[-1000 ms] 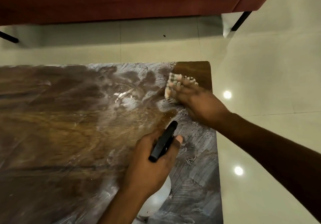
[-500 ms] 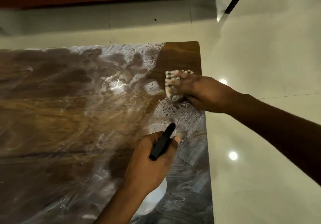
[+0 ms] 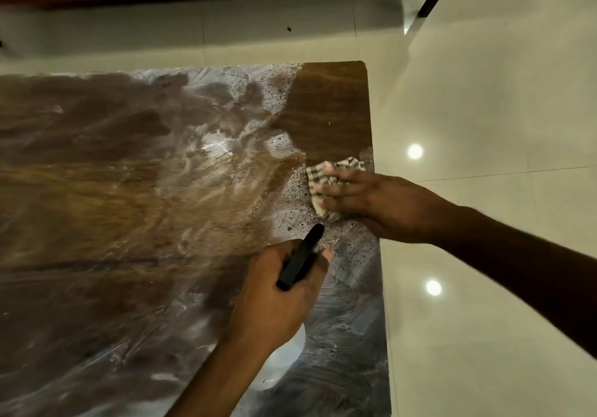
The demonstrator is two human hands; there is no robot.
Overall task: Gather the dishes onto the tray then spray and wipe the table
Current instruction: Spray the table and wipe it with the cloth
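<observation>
The person's right hand (image 3: pixel 365 200) presses a crumpled checked cloth (image 3: pixel 326 177) flat on the glossy brown wooden table (image 3: pixel 129 190), fingers spread over it, near the right edge w/ one dry clean patch (image 3: pixel 332 109) just beyond. The left hand (image 3: pixel 277 293) is clenched round a white spray bottle w/ black trigger head (image 3: pixel 300 258), nozzle aimed toward the cloth. No dishes or tray in view, so gathering looks done; wiping is under way. Risks, as a guess: the cloth is close to the table's edge, so a long stroke could carry it off; a stray squeeze could wet the wiped corner; smears across the middle may dry streaky if left.
</observation>
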